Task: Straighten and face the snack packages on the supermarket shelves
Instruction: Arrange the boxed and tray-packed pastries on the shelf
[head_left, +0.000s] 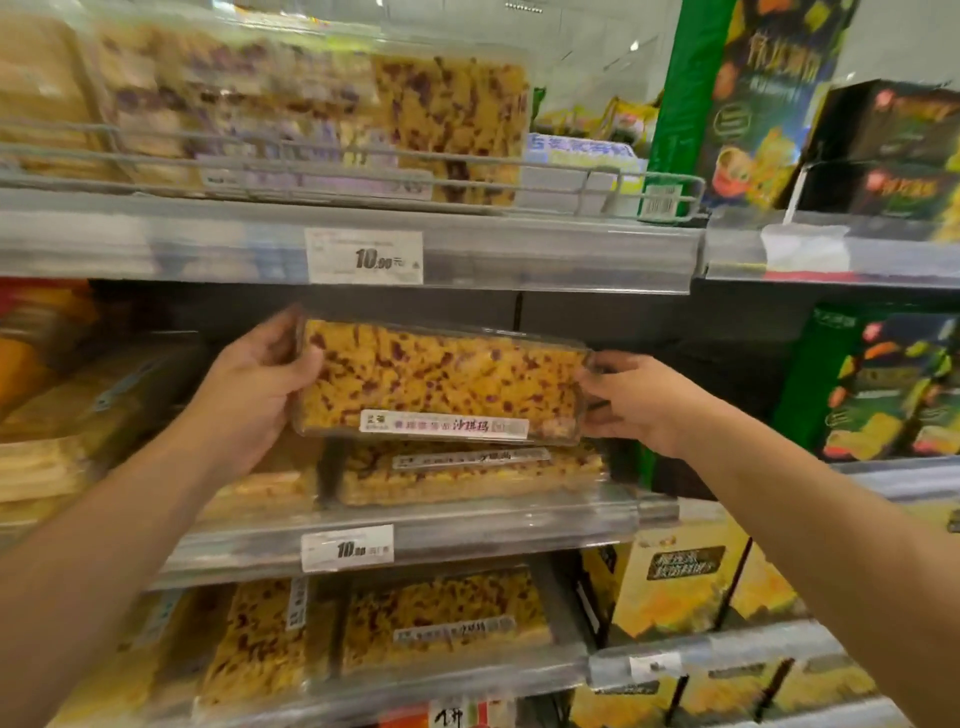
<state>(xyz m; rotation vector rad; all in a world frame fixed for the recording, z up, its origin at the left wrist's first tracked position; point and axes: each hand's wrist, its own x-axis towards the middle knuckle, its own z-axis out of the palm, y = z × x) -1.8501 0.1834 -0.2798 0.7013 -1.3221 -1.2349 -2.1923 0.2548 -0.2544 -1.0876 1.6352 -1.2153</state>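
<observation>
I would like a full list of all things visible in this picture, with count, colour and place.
Clear plastic box of yellow, red-speckled cake: one, held in front of the middle shelf.
Same boxes: several, top shelf, middle shelf, lower shelf.
White price tags: two readable, top rail, middle rail.
Green and dark cartons: several, right side.
Yellow cartons: several, lower right.
Left hand: grips the box's left end.
Right hand: grips its right end.

Tiered shelves (519, 254) with price tags (363, 257)
</observation>
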